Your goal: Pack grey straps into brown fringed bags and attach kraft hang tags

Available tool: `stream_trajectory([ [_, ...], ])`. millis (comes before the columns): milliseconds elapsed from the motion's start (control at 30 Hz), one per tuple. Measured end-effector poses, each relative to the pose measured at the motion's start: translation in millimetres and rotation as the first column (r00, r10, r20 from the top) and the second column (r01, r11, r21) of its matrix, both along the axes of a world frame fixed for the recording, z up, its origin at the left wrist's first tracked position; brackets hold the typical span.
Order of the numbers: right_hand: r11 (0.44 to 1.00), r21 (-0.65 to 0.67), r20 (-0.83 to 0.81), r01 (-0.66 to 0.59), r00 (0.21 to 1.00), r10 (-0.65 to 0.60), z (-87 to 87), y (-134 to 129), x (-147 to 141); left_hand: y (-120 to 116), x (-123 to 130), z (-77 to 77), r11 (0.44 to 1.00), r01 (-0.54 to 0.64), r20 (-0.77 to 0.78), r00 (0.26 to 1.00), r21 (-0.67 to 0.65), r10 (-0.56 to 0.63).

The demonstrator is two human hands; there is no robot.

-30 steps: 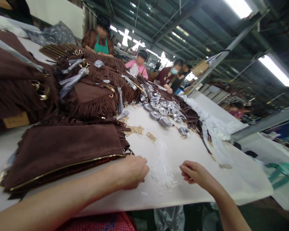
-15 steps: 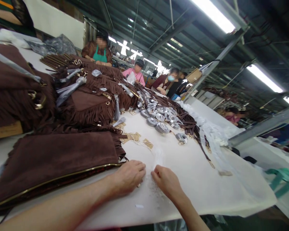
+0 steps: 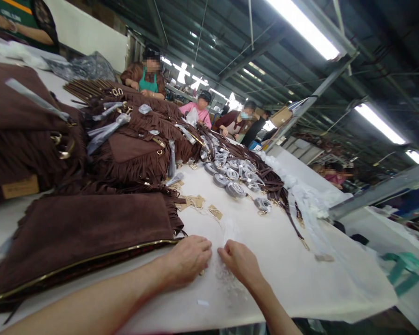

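My left hand (image 3: 192, 258) is closed, fingers curled down over the table beside the zipped edge of a dark brown fringed suede bag (image 3: 101, 218). A small gold-coloured bit shows below its fingers; what they grip is hidden. My right hand (image 3: 240, 261) is closed in a pinch a short way to the right, its contents too small to name. Between and around the two hands lies thin clear plastic (image 3: 230, 229), crinkled and hard to make out against the white table (image 3: 286, 265). A small white slip (image 3: 202, 302) rests nearer the table's front edge.
Brown fringed bags (image 3: 132, 153) are piled at left. Beyond my hands lie tan tags (image 3: 195, 201) with strings, coiled straps in grey wrap (image 3: 234, 188) and loose brown straps (image 3: 274, 179). White plastic film (image 3: 307, 200) trails at right. Several co-workers work along the far side.
The view has shifted slightly, so the bags sit a little further right in the picture. Both hands stay closed in nearly the same place.
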State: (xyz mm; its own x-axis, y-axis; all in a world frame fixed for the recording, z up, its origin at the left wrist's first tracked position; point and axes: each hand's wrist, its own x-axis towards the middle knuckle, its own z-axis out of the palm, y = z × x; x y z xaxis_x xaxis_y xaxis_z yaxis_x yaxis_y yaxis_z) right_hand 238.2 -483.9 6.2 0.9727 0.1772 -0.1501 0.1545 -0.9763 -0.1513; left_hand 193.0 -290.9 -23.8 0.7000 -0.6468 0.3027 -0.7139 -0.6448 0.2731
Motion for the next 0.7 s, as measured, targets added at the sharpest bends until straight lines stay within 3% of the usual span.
stream_trajectory([
  [200,0.971,0.23,-0.222,0.061,0.975,-0.008,4.1,-10.9,15.0,-0.4,0.7,-4.3,1.0,-0.005,0.022,1.0,-0.007,0.005],
  [433,0.86,0.468,-0.351,0.202,0.936,-0.029,25.2,-41.7,15.4,2.4,-0.2,4.5,1.0,-0.013,-0.098,0.995,-0.018,0.011],
  [600,0.809,0.524,-0.398,0.266,0.916,-0.043,40.8,-51.0,6.9,6.2,-3.5,17.9,0.954,-0.14,-0.188,0.978,-0.265,0.092],
  [700,0.786,0.537,-0.439,0.306,0.897,-0.049,43.6,-50.6,7.0,4.5,-4.8,18.3,0.938,-0.141,-0.212,0.974,-0.317,0.075],
])
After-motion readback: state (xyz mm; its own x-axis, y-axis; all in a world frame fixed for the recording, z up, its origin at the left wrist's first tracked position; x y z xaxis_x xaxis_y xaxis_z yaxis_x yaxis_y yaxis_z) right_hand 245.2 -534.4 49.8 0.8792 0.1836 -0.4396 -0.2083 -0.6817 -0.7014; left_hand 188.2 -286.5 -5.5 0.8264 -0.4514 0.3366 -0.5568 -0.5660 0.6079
